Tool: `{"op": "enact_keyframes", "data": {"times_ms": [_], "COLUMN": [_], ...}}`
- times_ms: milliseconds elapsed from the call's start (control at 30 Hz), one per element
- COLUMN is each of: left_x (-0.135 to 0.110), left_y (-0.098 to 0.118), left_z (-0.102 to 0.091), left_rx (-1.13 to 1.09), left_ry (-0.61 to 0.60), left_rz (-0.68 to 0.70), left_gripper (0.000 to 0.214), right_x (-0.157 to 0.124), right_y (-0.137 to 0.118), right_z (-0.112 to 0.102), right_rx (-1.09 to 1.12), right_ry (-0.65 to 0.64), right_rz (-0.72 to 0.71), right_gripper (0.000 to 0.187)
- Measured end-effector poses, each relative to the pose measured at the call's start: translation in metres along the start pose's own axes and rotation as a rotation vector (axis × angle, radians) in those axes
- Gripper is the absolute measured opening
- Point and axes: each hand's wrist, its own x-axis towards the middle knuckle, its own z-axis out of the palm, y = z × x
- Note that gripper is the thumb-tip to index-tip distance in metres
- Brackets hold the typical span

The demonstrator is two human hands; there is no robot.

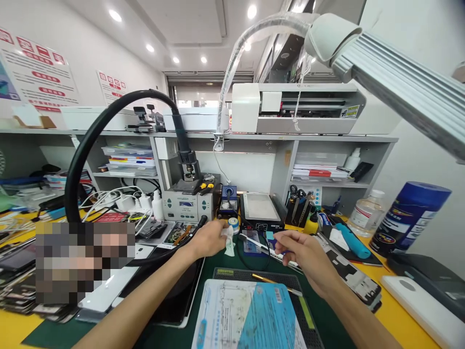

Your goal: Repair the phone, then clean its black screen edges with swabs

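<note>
My left hand [209, 237] is closed around a crumpled white tissue [228, 241], held over the green mat [250, 264] near a small round tin [233, 224]. My right hand [303, 252] pinches a thin pen-like tool [259, 245] whose tip points left towards the tissue. A small blue board [251, 241] lies on the mat between the two hands. In front of me sits a sheet with a blue film [250, 315] on a dark tray.
A soldering station [187, 203] with a thick black hose [90, 140] stands behind, next to a heating plate [260, 208]. A blue canister [410, 218] and a clear bottle [366, 211] stand at right. Phone parts are stacked at left. A lamp arm [399, 82] hangs overhead.
</note>
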Motion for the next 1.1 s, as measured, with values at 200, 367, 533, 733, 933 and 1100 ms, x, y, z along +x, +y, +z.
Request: {"op": "enact_keyframes", "data": {"times_ms": [200, 367, 533, 733, 933, 1100], "left_x": [0.0, 0.004, -0.029, -0.128, -0.182, -0.192], "left_y": [0.005, 0.01, 0.02, 0.013, -0.009, -0.027], "left_z": [0.0, -0.008, -0.067, -0.094, -0.052, -0.019], "left_rx": [0.227, 0.266, 0.313, 0.484, 0.609, 0.687], "left_ry": [-0.138, -0.298, -0.265, -0.202, -0.069, 0.125], "left_rz": [0.134, 0.194, 0.188, 0.134, 0.248, 0.373], "left_gripper": [0.032, 0.034, 0.033, 0.049, 0.055, 0.048], "right_x": [0.003, 0.003, -0.002, -0.004, -0.004, -0.006], "right_y": [0.003, 0.001, -0.008, -0.014, -0.012, -0.011], "right_z": [-0.004, -0.004, -0.003, -0.004, 0.004, 0.007], "right_rx": [-0.017, -0.026, -0.013, 0.018, -0.033, -0.098], "right_ry": [0.025, 0.038, 0.067, 0.073, 0.035, 0.021], "right_rz": [0.003, 0.001, -0.001, -0.009, -0.017, -0.046], "right_gripper": [0.023, 0.02, 0.022, 0.049, 0.049, 0.055]}}
